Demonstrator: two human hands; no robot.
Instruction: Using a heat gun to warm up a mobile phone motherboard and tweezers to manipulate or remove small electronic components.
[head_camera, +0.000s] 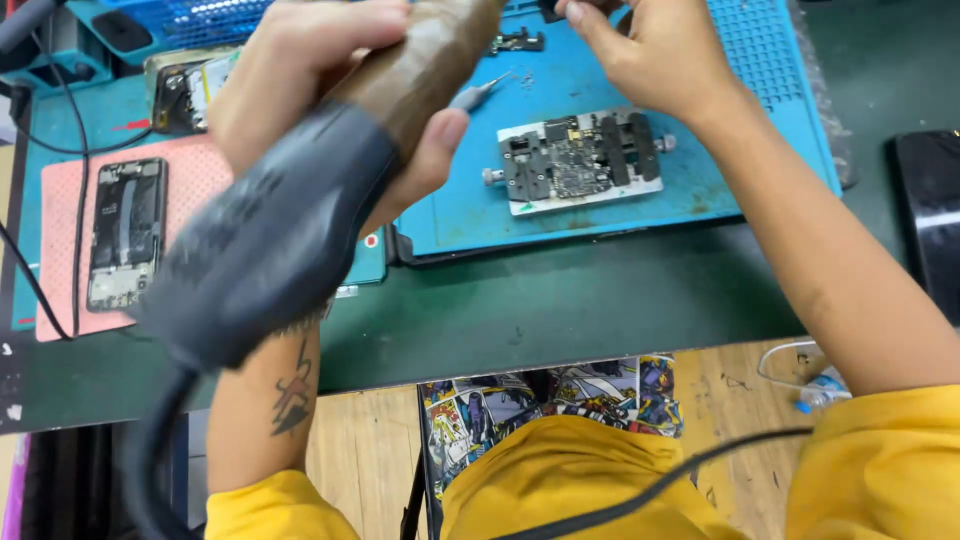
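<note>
My left hand (310, 75) grips a thick hot-air tool handle (300, 210), dark grey at the rear and brown toward the front, blurred, with a black cable trailing down from it. My right hand (650, 50) reaches over the far part of the blue work mat (620, 215), fingers bent near the top edge; whether it holds anything is unclear. A circuit board (575, 160) sits clamped in a metal holder on the mat, between the two hands. A thin metal tool tip (480, 92) lies on the mat beside my left thumb.
An opened phone (125, 235) lies on a pink mat (200, 175) at the left. Another opened device (185, 90) sits behind it. A dark phone (930, 215) lies at the right edge. The green table top (560, 300) ends near my lap.
</note>
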